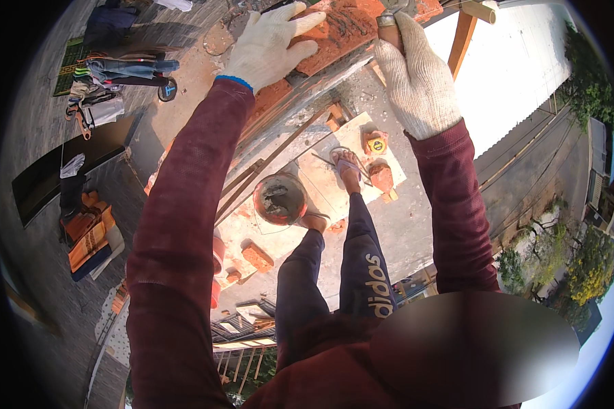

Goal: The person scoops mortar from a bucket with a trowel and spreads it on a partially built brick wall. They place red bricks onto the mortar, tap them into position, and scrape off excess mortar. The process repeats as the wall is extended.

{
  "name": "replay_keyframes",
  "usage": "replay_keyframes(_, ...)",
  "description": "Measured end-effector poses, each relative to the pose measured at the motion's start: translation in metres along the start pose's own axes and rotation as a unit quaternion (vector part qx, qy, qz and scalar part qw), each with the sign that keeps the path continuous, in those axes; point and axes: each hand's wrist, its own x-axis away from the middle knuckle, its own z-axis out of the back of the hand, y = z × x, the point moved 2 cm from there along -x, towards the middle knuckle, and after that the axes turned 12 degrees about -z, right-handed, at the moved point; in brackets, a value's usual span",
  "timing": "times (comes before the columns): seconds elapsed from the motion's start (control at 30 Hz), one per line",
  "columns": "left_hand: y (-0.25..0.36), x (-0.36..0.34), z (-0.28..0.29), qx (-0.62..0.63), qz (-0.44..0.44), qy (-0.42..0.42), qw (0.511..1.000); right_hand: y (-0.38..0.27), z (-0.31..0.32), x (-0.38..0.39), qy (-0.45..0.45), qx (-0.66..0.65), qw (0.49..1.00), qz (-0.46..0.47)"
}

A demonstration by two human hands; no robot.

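Note:
My left hand [271,44], in a cream knitted glove with a blue cuff, lies with its fingers spread at the edge of the red brickwork [344,31] at the top of the view. My right hand [423,88], also gloved, is wrapped round the wooden handle of a trowel [389,33]. A metal collar and shank show above the handle; the blade is cut off by the upper edge. Dark wet mortar is smeared over the bricks between my hands.
Below the wall, my feet stand on a pale board platform [324,180]. On it are a bucket [258,204] of grey mortar, a yellow tape measure [376,144], and broken bricks [258,258]. Clothes [126,70] hang at left; white roofing sheet [518,54] lies at right.

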Motion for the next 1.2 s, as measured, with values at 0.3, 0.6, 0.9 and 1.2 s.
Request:
replay_keyframes(0.3,0.015,-0.006,0.035,-0.027,0.036,-0.069,0.997,0.027,-0.030,0.000,-0.097,0.157,0.980,-0.075)
replay_keyframes(0.6,0.000,-0.014,0.020,0.006,-0.034,-0.015,0.999,0.036,0.006,0.065,-0.124,-0.527,0.775,-0.325)
replay_keyframes(0.9,-0.002,-0.039,0.016,0.079,-0.140,-0.067,0.985,0.095,-0.167,0.173,0.013,-0.603,0.644,-0.471)
replay_keyframes(1.2,-0.011,-0.040,0.012,0.049,-0.149,-0.087,0.984,0.094,-0.202,0.138,-0.147,-0.729,0.541,-0.393)
